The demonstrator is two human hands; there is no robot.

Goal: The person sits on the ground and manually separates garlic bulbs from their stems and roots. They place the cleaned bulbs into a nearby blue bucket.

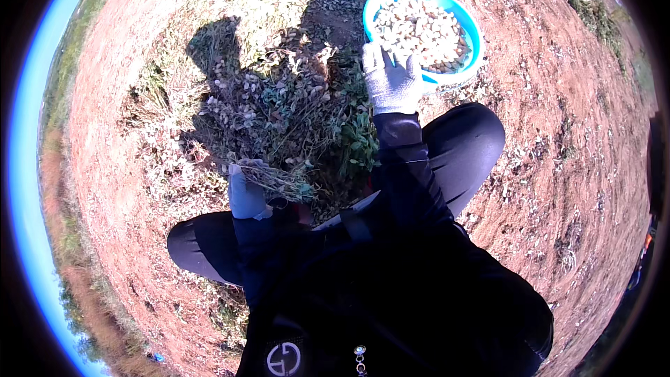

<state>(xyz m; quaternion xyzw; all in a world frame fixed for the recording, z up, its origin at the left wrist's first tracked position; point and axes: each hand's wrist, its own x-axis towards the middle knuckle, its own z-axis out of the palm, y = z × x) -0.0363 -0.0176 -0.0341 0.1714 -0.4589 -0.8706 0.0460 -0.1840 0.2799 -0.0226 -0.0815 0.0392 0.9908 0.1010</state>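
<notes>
My left hand (246, 193), in a pale work glove, grips a bunch of dried peanut plants (280, 180) low in front of my lap. The leafy ends of the bunch point to the right. At the near-left rim of a blue basin (475, 26) is my gloved right hand (393, 78), its fingers spread and overlapping the rim. Whether that palm hides a few pods I cannot tell. Unshelled peanuts (419, 29) fill much of the basin. Between my hands lies a heap of uprooted peanut plants (293, 104), with pods among the stems, partly in my shadow.
My bent knees (466, 146) flank the heap on both sides. Reddish soil (555, 131) strewn with dry leaf litter spreads around me. A row of green plant matter (581, 0) lies at the far right. Grass and brush (57, 167) border the field on the left.
</notes>
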